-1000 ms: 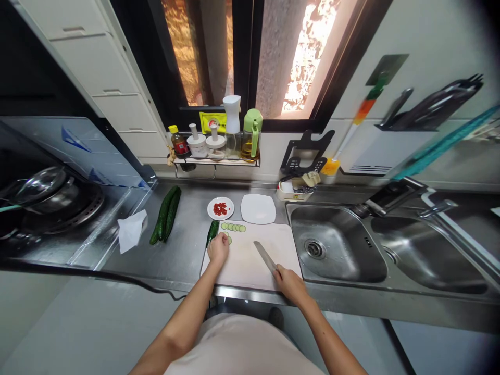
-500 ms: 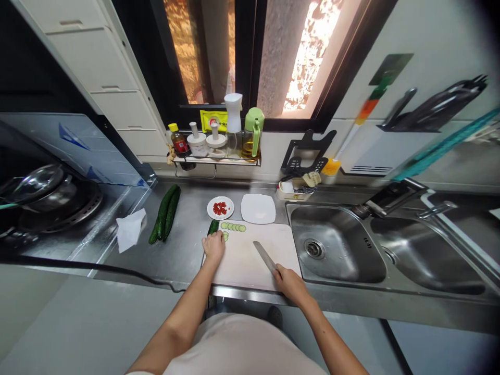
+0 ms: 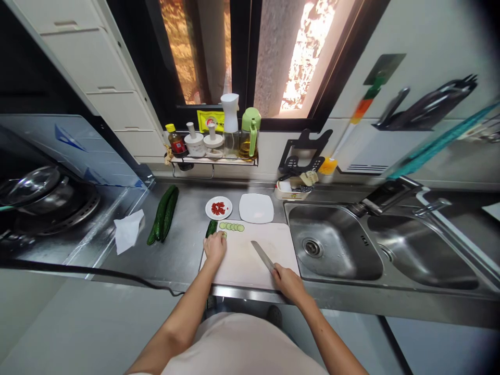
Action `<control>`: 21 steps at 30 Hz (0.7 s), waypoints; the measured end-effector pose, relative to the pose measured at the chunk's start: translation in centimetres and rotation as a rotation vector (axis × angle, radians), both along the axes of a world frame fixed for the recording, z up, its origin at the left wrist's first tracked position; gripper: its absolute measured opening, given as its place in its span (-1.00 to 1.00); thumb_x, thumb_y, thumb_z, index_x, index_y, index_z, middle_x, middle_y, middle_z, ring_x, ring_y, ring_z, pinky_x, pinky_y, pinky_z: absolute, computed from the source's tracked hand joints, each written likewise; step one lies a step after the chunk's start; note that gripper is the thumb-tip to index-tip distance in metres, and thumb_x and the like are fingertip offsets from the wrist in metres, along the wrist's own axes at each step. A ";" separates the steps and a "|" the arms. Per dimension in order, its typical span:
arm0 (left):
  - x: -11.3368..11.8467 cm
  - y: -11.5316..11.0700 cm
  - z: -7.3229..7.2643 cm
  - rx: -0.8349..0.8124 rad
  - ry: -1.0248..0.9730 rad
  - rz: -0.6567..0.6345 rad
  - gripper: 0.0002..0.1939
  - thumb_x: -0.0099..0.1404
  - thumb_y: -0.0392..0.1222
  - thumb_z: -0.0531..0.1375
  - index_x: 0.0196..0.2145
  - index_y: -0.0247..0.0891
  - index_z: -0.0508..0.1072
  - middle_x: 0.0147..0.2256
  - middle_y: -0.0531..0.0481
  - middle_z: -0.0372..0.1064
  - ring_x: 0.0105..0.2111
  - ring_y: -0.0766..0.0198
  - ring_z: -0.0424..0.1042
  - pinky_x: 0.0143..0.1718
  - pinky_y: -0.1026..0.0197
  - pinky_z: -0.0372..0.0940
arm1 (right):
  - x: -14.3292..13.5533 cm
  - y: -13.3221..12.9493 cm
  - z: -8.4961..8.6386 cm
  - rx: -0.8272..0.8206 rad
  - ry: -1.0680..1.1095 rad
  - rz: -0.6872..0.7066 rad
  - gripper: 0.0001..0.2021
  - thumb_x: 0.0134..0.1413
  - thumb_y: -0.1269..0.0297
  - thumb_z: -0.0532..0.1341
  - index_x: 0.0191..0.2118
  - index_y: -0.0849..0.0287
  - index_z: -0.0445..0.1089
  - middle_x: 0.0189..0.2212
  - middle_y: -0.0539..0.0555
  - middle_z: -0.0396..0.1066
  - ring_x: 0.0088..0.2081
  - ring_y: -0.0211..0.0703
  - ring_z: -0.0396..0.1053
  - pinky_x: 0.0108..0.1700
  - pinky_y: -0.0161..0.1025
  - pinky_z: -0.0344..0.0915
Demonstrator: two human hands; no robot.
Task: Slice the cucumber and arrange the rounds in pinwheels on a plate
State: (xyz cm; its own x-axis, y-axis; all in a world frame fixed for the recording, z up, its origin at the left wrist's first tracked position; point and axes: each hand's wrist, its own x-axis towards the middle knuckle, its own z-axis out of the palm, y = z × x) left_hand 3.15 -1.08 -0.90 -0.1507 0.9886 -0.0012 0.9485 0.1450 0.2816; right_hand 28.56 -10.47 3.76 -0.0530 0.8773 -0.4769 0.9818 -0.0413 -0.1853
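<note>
gripping knife (image 3: 262,255) in right hand (image 3: 288,283), left hand (image 3: 215,246) on cucumber (image 3: 211,228)

The person's left hand (image 3: 214,246) covers most of the dark green cucumber piece (image 3: 211,227) on the white cutting board (image 3: 250,260). The right hand (image 3: 287,281) hides the steel knife's (image 3: 262,255) handle. Bottle labels on the wall rack (image 3: 214,160) are too small to read.

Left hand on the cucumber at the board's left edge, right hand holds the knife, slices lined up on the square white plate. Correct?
Not quite: the head view shows the cucumber slices lying on the cutting board, not on the square white plate. Otherwise right: left hand on the cucumber, right hand holding the knife.
</note>
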 end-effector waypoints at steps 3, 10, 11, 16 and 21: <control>0.9 0.3 0.1 0.013 -0.047 -0.011 -0.74 0.29 -0.20 0.04 -0.13 -0.12 0.46 -0.20 -0.07 0.46 -0.16 0.12 0.37 -0.14 0.13 0.08 | -0.4 -0.4 0.3 0.013 -0.009 -0.029 -0.66 0.29 0.16 -0.15 -0.06 0.11 0.29 -0.25 0.15 0.48 -0.17 -0.08 0.42 -0.29 -0.29 0.10; 3.4 2.6 0.2 -0.028 -0.107 -0.072 -0.72 0.30 -0.20 0.03 -0.08 -0.14 0.43 -0.15 -0.07 0.43 -0.11 0.14 0.36 -0.11 0.15 0.14 | -2.2 -1.5 0.9 0.036 0.017 -0.113 -0.63 0.31 0.10 -0.19 -0.03 0.07 0.26 -0.27 0.12 0.49 -0.20 -0.12 0.43 -0.29 -0.31 0.09; 3.7 2.9 0.1 -0.039 -0.104 -0.090 -0.71 0.30 -0.20 0.03 -0.06 -0.14 0.42 -0.13 -0.08 0.42 -0.10 0.14 0.35 -0.10 0.15 0.14 | -2.4 -1.6 1.0 0.031 0.022 -0.117 -0.64 0.31 0.10 -0.19 -0.03 0.06 0.26 -0.27 0.11 0.49 -0.20 -0.13 0.43 -0.29 -0.31 0.09; 4.9 4.4 0.0 -0.124 -0.064 -0.154 -0.63 0.30 -0.16 0.06 0.06 -0.13 0.34 -0.06 -0.13 0.34 -0.05 0.09 0.31 -0.06 0.12 0.14 | -2.6 -1.9 0.9 0.024 0.036 -0.109 -0.65 0.31 0.10 -0.18 -0.05 0.05 0.27 -0.27 0.11 0.49 -0.22 -0.13 0.43 -0.28 -0.31 0.10; 5.3 5.0 0.3 -0.159 -0.038 -0.193 -0.69 0.32 -0.16 0.04 -0.01 -0.11 0.37 -0.06 -0.12 0.29 -0.04 0.12 0.29 -0.08 0.13 0.15 | -2.0 -2.1 0.7 0.019 0.030 -0.120 -0.64 0.31 0.11 -0.20 -0.06 0.07 0.27 -0.27 0.11 0.49 -0.20 -0.12 0.43 -0.31 -0.31 0.09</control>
